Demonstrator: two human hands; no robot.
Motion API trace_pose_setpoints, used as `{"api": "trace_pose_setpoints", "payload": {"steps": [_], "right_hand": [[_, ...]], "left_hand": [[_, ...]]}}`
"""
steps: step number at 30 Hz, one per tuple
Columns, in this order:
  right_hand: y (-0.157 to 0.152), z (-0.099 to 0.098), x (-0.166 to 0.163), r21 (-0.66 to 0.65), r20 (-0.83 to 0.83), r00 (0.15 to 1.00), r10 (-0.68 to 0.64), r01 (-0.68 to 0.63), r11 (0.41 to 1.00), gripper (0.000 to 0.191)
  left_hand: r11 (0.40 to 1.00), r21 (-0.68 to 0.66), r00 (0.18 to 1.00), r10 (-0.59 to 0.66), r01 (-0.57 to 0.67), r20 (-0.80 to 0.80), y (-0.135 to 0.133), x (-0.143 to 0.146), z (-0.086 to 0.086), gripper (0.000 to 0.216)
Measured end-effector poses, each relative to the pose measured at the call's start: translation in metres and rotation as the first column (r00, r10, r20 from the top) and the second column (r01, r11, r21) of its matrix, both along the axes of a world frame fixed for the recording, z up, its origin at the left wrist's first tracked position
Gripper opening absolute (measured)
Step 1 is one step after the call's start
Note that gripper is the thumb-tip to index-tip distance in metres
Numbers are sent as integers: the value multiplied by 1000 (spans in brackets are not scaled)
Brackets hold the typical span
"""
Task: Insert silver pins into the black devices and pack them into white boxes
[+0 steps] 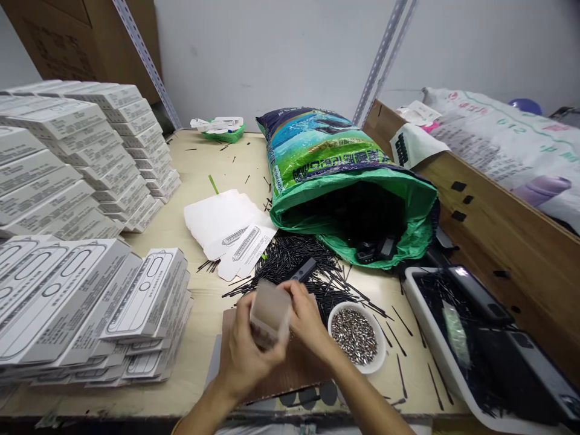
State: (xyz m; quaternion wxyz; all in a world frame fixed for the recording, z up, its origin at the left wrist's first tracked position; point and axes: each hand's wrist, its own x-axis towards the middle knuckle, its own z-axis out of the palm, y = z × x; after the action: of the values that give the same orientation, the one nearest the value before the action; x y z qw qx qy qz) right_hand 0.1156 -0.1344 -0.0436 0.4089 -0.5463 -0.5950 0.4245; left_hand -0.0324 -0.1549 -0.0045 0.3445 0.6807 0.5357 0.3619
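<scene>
My left hand [251, 353] is wrapped round the side of a pale small box [270, 311], which is tilted and blurred by motion. My right hand [306, 314] closes on the same box from its upper right. The box looks hollow and brownish inside, but its contents cannot be made out. Below both hands lies a brown board [290, 368]. Just beyond them, a dark oblong device [302, 270] rests on a heap of thin black sticks [290, 257]. A white bowl [384, 350] full of small shiny metal pieces stands right of my right hand.
Stacked white printed cartons [145, 296] fill the left side. Flat unfolded cartons [217, 220] lie behind my hands. A green-rimmed sack [326, 157] gapes toward me. A white tray [446, 362] with black parts stands at right, beside a wooden board [498, 241]. A green basket [226, 138] sits far back.
</scene>
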Motion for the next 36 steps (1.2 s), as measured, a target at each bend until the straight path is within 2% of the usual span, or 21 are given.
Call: {"api": "trace_pose_setpoints", "payload": {"steps": [1,3,5,7,8,9,10,11,13,14,15,16,19,21,23,24,26,29,31,34,36], "right_hand": [[8,-2,7,102,222,975,28,-52,993,31],[26,-7,22,174,535,836,124,-252,952,48],[42,-11,36,139,688,691,224,-427,893,50],[53,-10,50,132,733,640,230,-466,875,46],[56,-7,56,163,716,674,184,-418,894,43],[57,-1,61,220,661,744,98,-317,922,41],[56,6,65,283,561,827,-31,-157,946,40],[54,14,68,324,421,888,-186,44,945,40],[47,29,65,299,143,883,-446,391,870,39],[42,35,61,256,60,858,-510,480,839,39],[37,40,54,210,21,854,-520,505,837,39],[32,42,47,175,14,880,-475,466,868,39],[26,35,34,75,-26,978,-205,206,976,32],[28,20,41,71,3,993,-117,117,991,35],[34,1,58,88,190,963,-191,177,980,37],[36,-9,66,86,347,910,-227,211,974,29],[40,-27,80,57,426,882,-201,195,979,13],[41,-40,90,56,428,890,-159,150,987,12],[43,-38,93,81,403,898,-176,156,984,12],[44,-18,93,109,336,913,-233,208,972,16],[41,5,87,75,138,947,-289,281,957,21]], "left_hand": [[987,-133,994,79,-88,-72,6,-2,2,55],[950,-288,978,66,-123,-200,17,-4,3,57],[947,-318,964,-35,-52,-263,23,-6,0,58],[945,-327,938,-96,-19,-333,25,-7,-3,60],[942,-336,923,-117,-15,-368,24,-7,-4,61],[938,-347,905,-132,-19,-404,23,-7,-4,61],[935,-354,888,-141,-26,-438,23,-6,-3,60],[935,-352,874,-147,-30,-464,22,-4,-2,59],[945,-328,863,-149,-20,-482,22,0,2,58],[951,-310,867,-149,-7,-476,22,3,3,58],[957,-290,876,-148,10,-459,23,7,3,59],[963,-269,889,-146,27,-434,23,10,3,60],[971,-220,934,-159,89,-321,24,16,0,61],[977,-199,961,-129,81,-244,24,16,-2,62],[982,-186,981,-60,24,-186,23,13,-3,65],[983,-185,987,-17,-13,-160,23,11,-3,68],[978,-198,994,38,-58,-104,23,9,-3,71],[976,-206,997,69,-77,-42,24,9,0,72],[977,-199,997,73,-75,-18,24,12,4,72],[976,-207,998,67,-66,-5,25,16,10,74],[979,-200,999,47,-47,-7,26,20,11,75]]}}
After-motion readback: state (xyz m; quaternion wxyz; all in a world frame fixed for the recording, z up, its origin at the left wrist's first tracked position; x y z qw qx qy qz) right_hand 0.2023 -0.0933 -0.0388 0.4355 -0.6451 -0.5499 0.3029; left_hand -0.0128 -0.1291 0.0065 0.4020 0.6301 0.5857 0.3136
